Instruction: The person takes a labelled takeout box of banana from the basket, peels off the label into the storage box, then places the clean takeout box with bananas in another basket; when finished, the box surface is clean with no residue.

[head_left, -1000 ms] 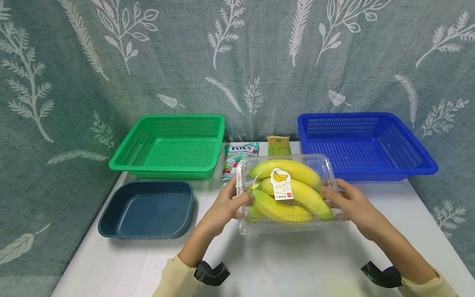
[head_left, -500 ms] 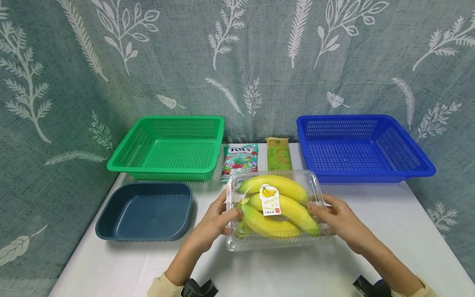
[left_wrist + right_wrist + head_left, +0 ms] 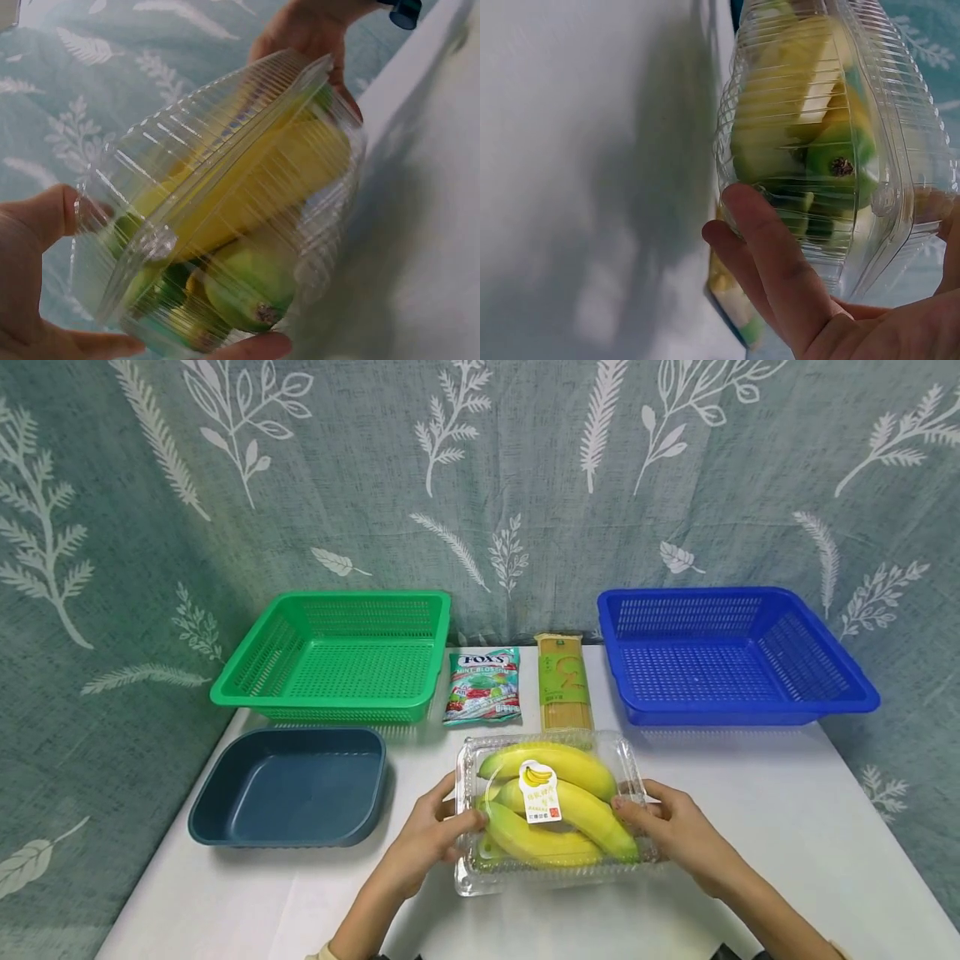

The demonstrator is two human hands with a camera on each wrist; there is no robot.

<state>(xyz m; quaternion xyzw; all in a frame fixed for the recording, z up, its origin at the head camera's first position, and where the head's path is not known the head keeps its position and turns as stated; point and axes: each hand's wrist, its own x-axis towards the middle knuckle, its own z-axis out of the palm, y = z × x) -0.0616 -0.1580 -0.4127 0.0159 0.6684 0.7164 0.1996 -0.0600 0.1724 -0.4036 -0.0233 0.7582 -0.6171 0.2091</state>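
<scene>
A clear plastic clamshell box of bananas (image 3: 551, 810) is held between both hands, tilted with its labelled lid facing up toward me. The left hand (image 3: 431, 835) grips its left end, thumb on the lid and fingers underneath. At the right end the right hand (image 3: 675, 831) holds it the same way. In the left wrist view the bananas (image 3: 247, 217) show yellow with green tips through the ribbed wall. The right wrist view shows the box (image 3: 810, 127) raised off the white table (image 3: 562, 180), fingers spread under it.
Behind the box lie a Fox's candy bag (image 3: 483, 687) and a packet of noodles (image 3: 564, 683). A green basket (image 3: 333, 700) stands at back left, a blue basket (image 3: 750, 706) at back right. At left is a dark blue tray (image 3: 288, 839); a patterned cloth (image 3: 510, 468) hangs behind.
Both hands have brought the banana box down and toward me, and slightly left. More of the candy bag and the noodle packet now shows behind it. The grip looks the same.
</scene>
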